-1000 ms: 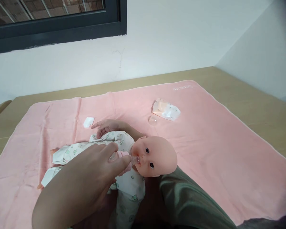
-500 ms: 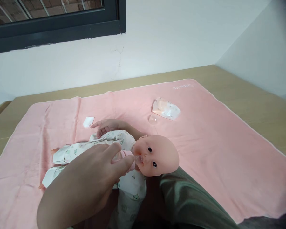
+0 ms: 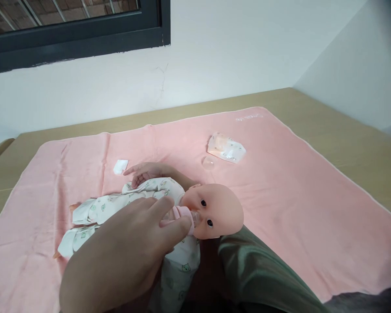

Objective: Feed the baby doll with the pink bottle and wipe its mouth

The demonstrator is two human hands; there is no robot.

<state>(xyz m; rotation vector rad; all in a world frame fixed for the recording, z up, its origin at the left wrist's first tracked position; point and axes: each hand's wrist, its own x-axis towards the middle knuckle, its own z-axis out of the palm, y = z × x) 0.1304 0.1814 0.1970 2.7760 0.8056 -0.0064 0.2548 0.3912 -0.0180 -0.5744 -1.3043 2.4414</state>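
A white wall (image 3: 221,56) fills the top of the frame, with a dark-framed window (image 3: 84,37) in the upper left. Below it, a pale wooden bench (image 3: 316,117) carries a pink blanket (image 3: 299,208) spread across most of the picture.

A baby doll (image 3: 220,211) in a white printed suit lies across the centre, its head to the right and its feet to the left. The left hand (image 3: 150,230) reaches in from the lower left, its grip clamped on a bottle (image 3: 182,213) with a pink collar, just left of the doll's face. The clear teat is at the doll's mouth; whether it goes inside cannot be told.

The right arm, in a green sleeve (image 3: 257,269) at lower right, passes beneath the doll's neck. Its right hand (image 3: 146,174) shows on the far side, fingers loosely apart against the suit, the index pointing left towards a small white square (image 3: 120,167). Above the doll's head lie a clear dome cap (image 3: 207,163) and a printed packet (image 3: 227,148).
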